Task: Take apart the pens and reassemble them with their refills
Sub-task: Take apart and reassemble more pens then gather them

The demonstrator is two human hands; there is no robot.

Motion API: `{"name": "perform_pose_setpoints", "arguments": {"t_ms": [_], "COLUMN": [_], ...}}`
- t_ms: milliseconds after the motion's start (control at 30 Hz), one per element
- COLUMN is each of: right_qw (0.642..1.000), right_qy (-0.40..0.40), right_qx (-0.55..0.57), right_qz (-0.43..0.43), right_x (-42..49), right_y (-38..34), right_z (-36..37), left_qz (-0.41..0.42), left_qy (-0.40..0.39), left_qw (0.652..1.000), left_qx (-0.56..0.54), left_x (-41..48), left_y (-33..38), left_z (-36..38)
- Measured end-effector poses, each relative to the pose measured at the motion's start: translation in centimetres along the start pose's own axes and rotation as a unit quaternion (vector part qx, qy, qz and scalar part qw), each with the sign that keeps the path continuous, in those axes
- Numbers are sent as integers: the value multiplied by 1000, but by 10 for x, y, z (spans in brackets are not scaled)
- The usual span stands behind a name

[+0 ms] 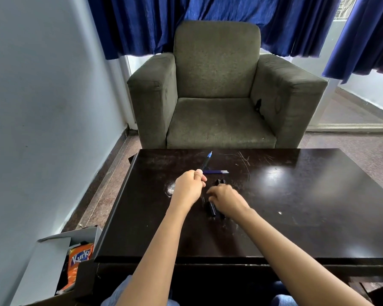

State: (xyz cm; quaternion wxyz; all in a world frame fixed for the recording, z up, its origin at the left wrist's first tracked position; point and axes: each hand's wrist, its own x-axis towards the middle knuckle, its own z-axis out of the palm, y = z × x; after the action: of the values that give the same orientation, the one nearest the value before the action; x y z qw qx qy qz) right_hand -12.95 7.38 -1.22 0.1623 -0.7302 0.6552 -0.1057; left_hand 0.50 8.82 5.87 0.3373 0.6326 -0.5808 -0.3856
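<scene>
Open room over table (296, 195) right side; refills (216, 172), black pen parts (212, 210) clutter centre; armchair (217, 85) blocks beyond.

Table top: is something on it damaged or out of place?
Yes. The dark table is scuffed: pale scratches run near its far edge, and a whitish worn patch shows beside the left hand. Nothing is spilled.

Only one legible text — "Kurk", cut off — on the orange snack packet (79, 260).

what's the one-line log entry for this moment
left hand: grips blue-tipped pen | right hand: over black pens, grip unclear | refills: loose on table
</scene>
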Motion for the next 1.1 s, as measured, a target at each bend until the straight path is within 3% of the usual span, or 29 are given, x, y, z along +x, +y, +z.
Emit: {"name": "perform_pose_setpoints", "arguments": {"t_ms": [133,367,433,533,600,633,733,800,900,1100], "right_qw": [993,989,995,990,951,910,723,642,603,616], "right_qy": [-68,-86,-74,5,77,106,177,213,242,249], "right_qx": [-91,-116,-68,133,286,387,657,728,753,741], "right_qz": [-24,-34,-23,36,86,107,123,111,107,97], "right_x": [-7,-8,-7,2,10,13,12,9,7,7], "right_y": [-11,-14,-14,-10,-8,-7,-3,5,13,7], "right_z": [16,29,29,17,-4,-16,-51,-66,-73,-74], "left_qz": [0,-5,-4,1,5,6,7,4,2,10], "left_qy": [-3,-7,-8,-8,-9,-11,-18,-29,-55,-89], "left_qw": [1000,1000,1000,1000,1000,1000,1000,999,998,996], "left_qx": [6,9,6,1,2,0,-10,-20,-19,7], "left_x": [0,1,1,1,2,2,2,2,1,-2], "left_y": [0,0,-1,-2,-3,-3,-4,-4,-4,-3], "left_z": [1,1,2,2,3,3,3,4,5,6]}}
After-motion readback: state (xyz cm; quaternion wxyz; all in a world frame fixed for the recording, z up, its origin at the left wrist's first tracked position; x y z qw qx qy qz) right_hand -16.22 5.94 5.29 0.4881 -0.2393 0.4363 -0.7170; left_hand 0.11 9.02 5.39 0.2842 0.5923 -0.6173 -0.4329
